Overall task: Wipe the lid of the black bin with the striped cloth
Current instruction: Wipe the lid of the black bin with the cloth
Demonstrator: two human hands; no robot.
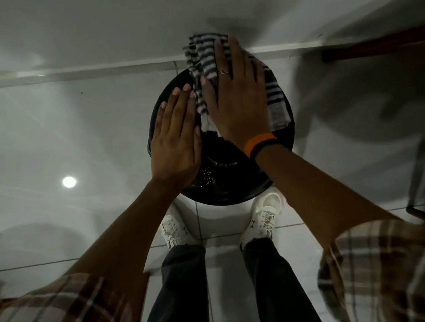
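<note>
While the right hand (237, 96) presses flat on the striped cloth (275, 101) at the lid's (225, 183) one o'clock, fingers spread (no closed grip), the left hand (175, 144) lies open-palmed at nine o'clock. White shoes (173, 230) stand at six o'clock.

Plaid sleeves (387, 267), orange wristband (258, 143), white shoes (265, 216)

Right hand (235, 96) flat on the striped cloth (200, 58), covering its middle and the lid (226, 186) beneath. Cloth's far edge is blurred. Left hand (175, 141) hides the lid's left rim. Bin body is unseen below.
</note>
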